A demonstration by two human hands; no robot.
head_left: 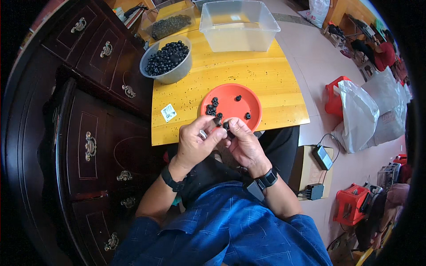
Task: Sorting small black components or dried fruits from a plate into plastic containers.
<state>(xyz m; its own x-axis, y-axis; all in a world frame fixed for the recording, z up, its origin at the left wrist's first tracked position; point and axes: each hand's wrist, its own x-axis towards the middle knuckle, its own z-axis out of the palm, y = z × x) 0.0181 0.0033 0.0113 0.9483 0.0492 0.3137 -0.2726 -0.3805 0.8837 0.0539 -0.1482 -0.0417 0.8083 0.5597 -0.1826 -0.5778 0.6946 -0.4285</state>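
Note:
Over the near rim of an orange round plate (230,94), my two hands work close together. My left hand (195,141) is closed, pinching something small and dark between thumb and forefinger; a bit of silver shows by its fingers, too small to name. Thumb and fingers of my right hand (244,144) grip a small black round part (226,126), which faces the left fingertips. Several similar black ring-like parts (211,107) cluster on the plate's left side. Two more, a black part (238,98) and another black part (248,115), lie apart on it.
On the yellow table (284,88), strewn with dark specks, stand a tub (174,77) heaped with black parts, a clear bin (239,37) and another clear container (188,9). A white label (168,112) lies left. Dark drawers (88,146) border the left; a red stool (333,104) stands right.

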